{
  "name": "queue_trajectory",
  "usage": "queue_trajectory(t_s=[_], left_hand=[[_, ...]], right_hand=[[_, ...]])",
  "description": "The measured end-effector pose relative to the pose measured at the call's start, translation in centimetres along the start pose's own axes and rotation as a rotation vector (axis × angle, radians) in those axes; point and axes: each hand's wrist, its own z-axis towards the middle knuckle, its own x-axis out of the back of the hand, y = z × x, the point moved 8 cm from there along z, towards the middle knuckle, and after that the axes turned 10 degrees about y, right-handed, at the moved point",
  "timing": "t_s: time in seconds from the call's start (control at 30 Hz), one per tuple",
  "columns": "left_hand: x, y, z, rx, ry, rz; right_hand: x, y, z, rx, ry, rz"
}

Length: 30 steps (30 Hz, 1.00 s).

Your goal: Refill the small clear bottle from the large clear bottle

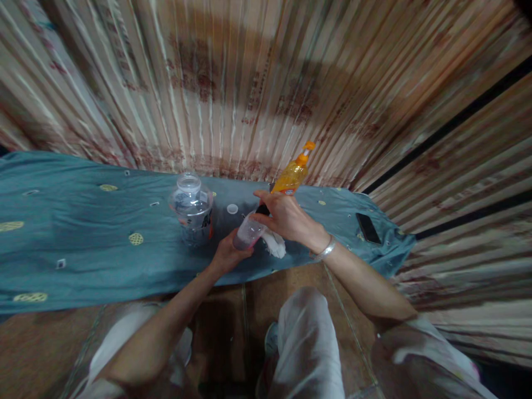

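My left hand (226, 256) grips a small clear plastic cup (248, 233) from below, tilted on its side. At the cup's mouth my right hand (286, 217) holds a white cloth (275, 244), which hangs down beneath the palm. A silver bangle sits on my right wrist. Both hands are over the near edge of a teal cloth-covered surface (83, 244).
A large clear water bottle (192, 210) without its cap stands left of the hands, with a small white cap (232, 208) beside it. An orange liquid bottle (294, 172) leans behind my right hand. A black phone (368, 228) lies at the right. Patterned curtains hang behind.
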Motion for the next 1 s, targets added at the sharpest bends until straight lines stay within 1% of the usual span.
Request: queue_trajectory(t_s=[0.1,0.17,0.5,0.57,0.73,1.0], left_hand=[[-0.3,-0.3,0.1,0.024,-0.033,-0.023],[-0.4,-0.5,0.1,0.033,-0.037,-0.033],[-0.4,-0.9,0.1,0.066,-0.046,-0.048],[-0.4,-1.0,0.2,0.069,-0.037,-0.044],[-0.4,-0.7,0.1,0.069,-0.039,-0.041],[-0.1,-0.6,0.1,0.075,-0.007,-0.044]], right_hand=[[-0.3,0.8,-0.1,-0.015,0.051,0.124],[-0.4,1.2,-0.2,-0.04,0.067,0.159],[-0.5,1.0,0.1,-0.111,0.078,0.065],[-0.4,1.1,0.1,-0.121,0.087,0.096],[-0.3,1.1,-0.1,-0.102,0.08,0.258],[-0.6,1.2,0.3,-0.148,0.114,0.259]])
